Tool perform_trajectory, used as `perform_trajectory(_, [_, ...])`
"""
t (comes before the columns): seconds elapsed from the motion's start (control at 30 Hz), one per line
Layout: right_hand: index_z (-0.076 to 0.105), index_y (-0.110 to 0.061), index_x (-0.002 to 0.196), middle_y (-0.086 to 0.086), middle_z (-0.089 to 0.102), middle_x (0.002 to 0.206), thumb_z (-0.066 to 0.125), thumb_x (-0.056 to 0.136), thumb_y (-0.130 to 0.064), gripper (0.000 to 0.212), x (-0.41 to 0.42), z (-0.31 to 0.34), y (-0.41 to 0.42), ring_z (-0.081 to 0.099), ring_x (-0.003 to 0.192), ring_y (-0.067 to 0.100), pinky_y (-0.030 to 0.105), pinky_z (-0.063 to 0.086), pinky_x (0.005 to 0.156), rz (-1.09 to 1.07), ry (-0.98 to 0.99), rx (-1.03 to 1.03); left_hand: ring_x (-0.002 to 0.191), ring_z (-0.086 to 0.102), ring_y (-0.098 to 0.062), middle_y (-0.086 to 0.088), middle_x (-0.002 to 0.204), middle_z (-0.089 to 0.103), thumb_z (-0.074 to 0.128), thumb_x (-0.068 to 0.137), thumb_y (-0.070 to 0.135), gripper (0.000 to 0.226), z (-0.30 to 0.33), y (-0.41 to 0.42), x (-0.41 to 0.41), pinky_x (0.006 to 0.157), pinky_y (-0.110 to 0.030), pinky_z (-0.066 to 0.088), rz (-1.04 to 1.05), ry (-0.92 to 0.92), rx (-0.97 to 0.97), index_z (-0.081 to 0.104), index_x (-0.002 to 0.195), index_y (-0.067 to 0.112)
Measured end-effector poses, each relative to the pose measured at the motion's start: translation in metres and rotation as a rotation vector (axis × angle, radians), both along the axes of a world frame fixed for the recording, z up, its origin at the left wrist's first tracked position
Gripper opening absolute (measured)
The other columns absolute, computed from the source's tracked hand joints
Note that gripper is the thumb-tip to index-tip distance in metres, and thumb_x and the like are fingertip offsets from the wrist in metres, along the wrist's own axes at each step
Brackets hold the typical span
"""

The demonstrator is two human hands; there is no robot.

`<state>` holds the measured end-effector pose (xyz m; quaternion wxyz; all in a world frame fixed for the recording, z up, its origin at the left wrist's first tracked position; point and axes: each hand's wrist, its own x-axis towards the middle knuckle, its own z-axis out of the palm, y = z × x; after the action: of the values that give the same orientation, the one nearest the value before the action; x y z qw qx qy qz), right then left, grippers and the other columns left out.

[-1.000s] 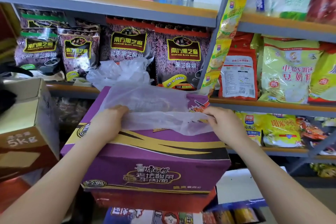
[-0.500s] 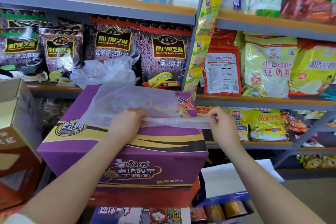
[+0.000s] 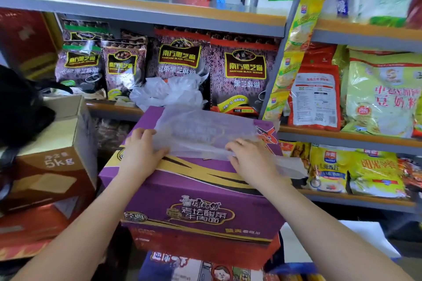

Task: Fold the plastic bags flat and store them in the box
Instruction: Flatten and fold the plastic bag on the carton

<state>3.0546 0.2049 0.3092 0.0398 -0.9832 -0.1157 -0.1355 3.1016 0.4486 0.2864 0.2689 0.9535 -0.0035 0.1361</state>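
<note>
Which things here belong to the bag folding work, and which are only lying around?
Job: translucent plastic bag under left hand and right hand; purple cardboard box; crumpled white plastic bags.
Not job: brown 5kg carton; purple sesame packets; yellow powder bags.

Brown carton (image 3: 57, 157) crowds purple box (image 3: 201, 207) left; right side open.
</note>
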Motion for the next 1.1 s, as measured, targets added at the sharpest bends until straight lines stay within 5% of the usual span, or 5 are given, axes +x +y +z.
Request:
perform_trajectory(0.33, [0.064,-0.009,0.096,0.002,0.059,0.074,0.051,0.094,-0.020,0.018,0.023,0.016,0.000,0.054,0.068,0.019,0.030,0.035,0.058,-0.091,0.052,0.523,0.058,0.059,-0.011,-0.006,0.077,0.059,0.062,0.088,0.020,0.030,0.023,0.009,0.014,0.054,-0.023,0.043,-0.075,0.159,-0.773,0.051,0.116,0.022])
perform_trajectory(0.53, [0.059,-0.018,0.089,0.002,0.061,0.074,0.052,0.092,-0.017,0.007,0.024,0.015,-0.013,0.056,0.069,0.022,0.031,0.036,0.055,-0.117,0.089,0.322,0.053,0.061,-0.002,-0.001,0.063,0.062,0.054,0.092,0.011,0.010,0.025,0.015,0.025,0.053,-0.013,0.049,-0.099,0.135,-1.216,0.059,0.083,0.012])
perform_trajectory(0.7, [0.062,-0.023,0.090,0.000,0.066,0.079,0.050,0.092,-0.014,0.015,0.015,0.011,-0.024,0.060,0.077,0.022,0.030,0.042,0.056,-0.231,-0.003,0.206,0.064,0.060,-0.013,-0.005,0.071,0.060,0.054,0.091,0.011,0.017,0.015,0.030,0.037,0.061,-0.022,0.048,0.083,0.136,-1.001,0.063,0.099,-0.001])
perform_trajectory(0.8, [0.063,-0.021,0.092,-0.004,0.063,0.079,0.051,0.091,-0.013,0.014,0.007,0.006,-0.026,0.061,0.079,0.020,0.025,0.035,0.052,-0.219,-0.021,0.243,0.109,0.048,-0.040,-0.018,0.114,0.054,0.058,0.083,0.010,0.021,0.015,0.019,0.031,0.088,-0.043,0.040,0.166,-0.046,-0.281,0.063,0.103,0.004])
perform_trajectory(1.1, [0.060,-0.019,0.110,-0.002,0.062,0.110,0.063,0.085,-0.017,0.025,-0.019,0.001,-0.056,0.057,0.101,0.019,0.031,0.046,0.076,-0.209,0.006,0.323,0.104,0.056,-0.032,-0.007,0.120,0.053,0.057,0.087,0.018,0.022,0.000,-0.080,0.007,0.083,-0.045,0.048,-0.677,-0.115,0.002,0.045,0.105,0.021])
